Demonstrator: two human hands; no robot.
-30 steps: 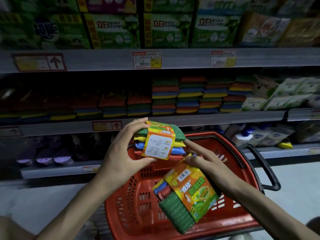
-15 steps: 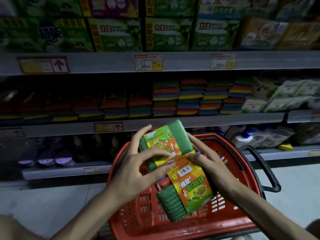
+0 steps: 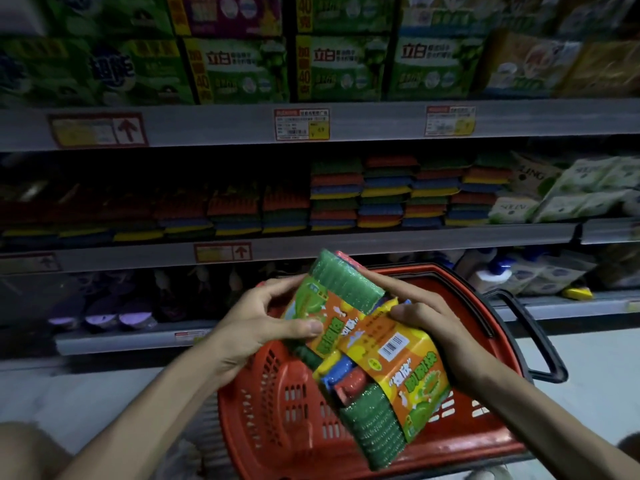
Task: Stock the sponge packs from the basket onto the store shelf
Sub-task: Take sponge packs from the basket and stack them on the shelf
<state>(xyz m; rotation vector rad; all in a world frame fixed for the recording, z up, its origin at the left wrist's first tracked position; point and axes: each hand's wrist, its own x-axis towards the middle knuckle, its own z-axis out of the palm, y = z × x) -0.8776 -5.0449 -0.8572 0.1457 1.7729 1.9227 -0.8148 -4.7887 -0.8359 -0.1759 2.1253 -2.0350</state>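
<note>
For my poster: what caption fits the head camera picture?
Left hand and right hand hold an upper sponge pack against a lower sponge pack above a red basket, facing a shelf of sponges.

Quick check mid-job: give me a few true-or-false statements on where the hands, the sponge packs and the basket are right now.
1. The left hand grips the upper sponge pack. True.
2. The right hand holds nothing. False: it grips the lower sponge pack.
3. The basket is blue. False: it is red.
4. Both packs are over the basket, neither set on the middle shelf. True.
5. The middle shelf has no sponges. False: stacked sponge packs sit there.
</note>
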